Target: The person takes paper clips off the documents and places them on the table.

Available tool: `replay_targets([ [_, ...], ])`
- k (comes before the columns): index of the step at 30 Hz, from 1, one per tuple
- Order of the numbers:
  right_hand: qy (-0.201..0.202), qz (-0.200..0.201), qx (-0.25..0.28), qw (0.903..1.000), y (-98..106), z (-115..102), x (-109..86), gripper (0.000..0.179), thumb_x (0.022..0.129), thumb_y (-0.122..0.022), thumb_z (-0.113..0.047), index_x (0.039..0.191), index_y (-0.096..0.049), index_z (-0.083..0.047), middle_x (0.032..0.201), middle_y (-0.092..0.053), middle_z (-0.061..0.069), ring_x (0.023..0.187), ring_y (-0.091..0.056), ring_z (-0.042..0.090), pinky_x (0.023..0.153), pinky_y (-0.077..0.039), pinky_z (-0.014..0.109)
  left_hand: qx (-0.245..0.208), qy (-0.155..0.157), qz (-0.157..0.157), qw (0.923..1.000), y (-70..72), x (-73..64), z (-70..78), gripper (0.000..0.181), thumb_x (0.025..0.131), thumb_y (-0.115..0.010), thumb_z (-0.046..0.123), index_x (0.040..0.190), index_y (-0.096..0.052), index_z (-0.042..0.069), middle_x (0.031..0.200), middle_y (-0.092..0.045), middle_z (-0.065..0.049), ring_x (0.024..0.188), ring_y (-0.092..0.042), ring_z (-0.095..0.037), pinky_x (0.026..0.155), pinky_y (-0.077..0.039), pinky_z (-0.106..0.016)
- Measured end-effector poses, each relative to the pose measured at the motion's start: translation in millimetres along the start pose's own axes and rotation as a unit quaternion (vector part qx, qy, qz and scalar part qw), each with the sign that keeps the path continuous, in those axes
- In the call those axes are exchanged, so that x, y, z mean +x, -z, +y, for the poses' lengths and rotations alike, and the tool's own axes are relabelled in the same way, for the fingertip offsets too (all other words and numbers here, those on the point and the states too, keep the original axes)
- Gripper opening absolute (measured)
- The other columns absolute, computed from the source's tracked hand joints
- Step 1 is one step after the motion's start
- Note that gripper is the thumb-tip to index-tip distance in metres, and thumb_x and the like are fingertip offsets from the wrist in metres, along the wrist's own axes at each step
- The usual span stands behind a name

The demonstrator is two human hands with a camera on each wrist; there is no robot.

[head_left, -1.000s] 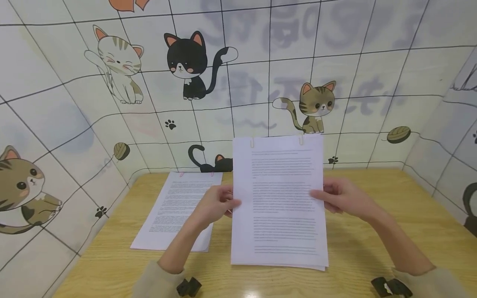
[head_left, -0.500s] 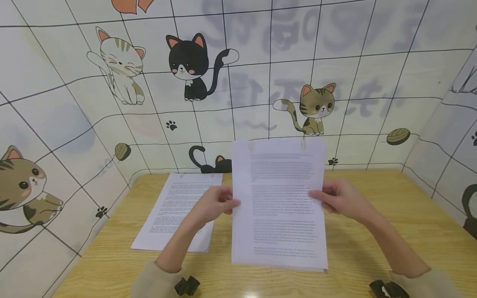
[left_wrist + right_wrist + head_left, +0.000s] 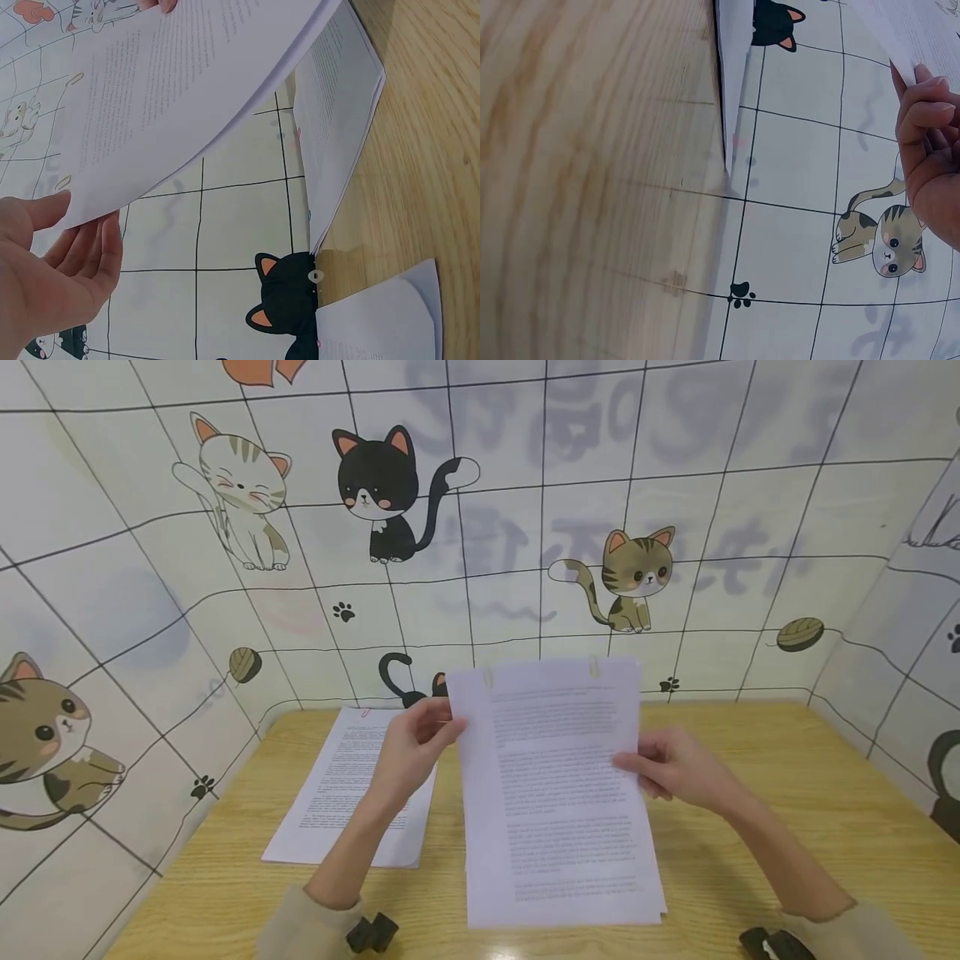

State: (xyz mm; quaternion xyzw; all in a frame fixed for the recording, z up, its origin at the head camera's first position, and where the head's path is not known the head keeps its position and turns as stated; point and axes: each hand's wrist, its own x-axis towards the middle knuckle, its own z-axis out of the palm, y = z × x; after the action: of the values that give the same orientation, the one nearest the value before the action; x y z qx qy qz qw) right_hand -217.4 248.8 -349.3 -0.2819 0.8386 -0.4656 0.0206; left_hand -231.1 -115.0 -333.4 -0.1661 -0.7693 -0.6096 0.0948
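Observation:
A clipped stack of printed paper [image 3: 562,802] is held up in the middle of the head view, tilted slightly to the left. Two pale paper clips [image 3: 595,667] sit on its top edge. My left hand [image 3: 411,752] pinches the stack's upper left edge, thumb in front and fingers behind. Lower on the right edge, my right hand [image 3: 678,768] pinches it in the same way. In the left wrist view the held paper [image 3: 172,97] bows, and the left hand [image 3: 67,270] grips its corner. The right wrist view shows the right hand [image 3: 930,142] on the paper's edge.
Another printed stack [image 3: 337,793] with a red clip lies at the left of the wooden table [image 3: 787,760]. Beyond the held paper, the left wrist view shows a further stack [image 3: 341,112] on the table. A cat-patterned wall covering [image 3: 510,527] borders the table's back and sides.
My left hand has moved up along the left edge of the paper. The held stack has come lower and nearer, its top shifting left. The right hand has moved slightly left.

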Motion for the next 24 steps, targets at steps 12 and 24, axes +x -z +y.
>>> replay_targets([
  [12, -0.025, -0.009, -0.039, 0.9989, -7, -3, 1.5, 0.014, 0.099, -0.065, -0.013, 0.098, -0.071, -0.001, 0.055, -0.052, -0.005, 0.045, -0.043, 0.005, 0.041, -0.031, 0.020, 0.012, -0.088, 0.058, 0.9943, 3.4, -1.1, 9.5, 0.026, 0.094, -0.073, 0.009, 0.119, -0.069, 0.006, 0.103, -0.069, -0.007, 0.090, -0.065, -0.019, 0.088, -0.052, -0.026],
  [24, -0.017, -0.023, -0.041, 0.9988, -12, -8, 1.2, 0.010, 0.099, -0.065, -0.010, 0.099, -0.071, -0.003, 0.057, -0.053, -0.005, 0.045, -0.043, 0.004, 0.040, -0.033, 0.019, 0.057, -0.133, 0.059, 0.9877, 1.2, -2.1, 12.3, 0.013, 0.092, -0.075, 0.008, 0.104, -0.075, 0.007, 0.101, -0.074, -0.002, 0.090, -0.065, -0.016, 0.079, -0.050, -0.022],
])
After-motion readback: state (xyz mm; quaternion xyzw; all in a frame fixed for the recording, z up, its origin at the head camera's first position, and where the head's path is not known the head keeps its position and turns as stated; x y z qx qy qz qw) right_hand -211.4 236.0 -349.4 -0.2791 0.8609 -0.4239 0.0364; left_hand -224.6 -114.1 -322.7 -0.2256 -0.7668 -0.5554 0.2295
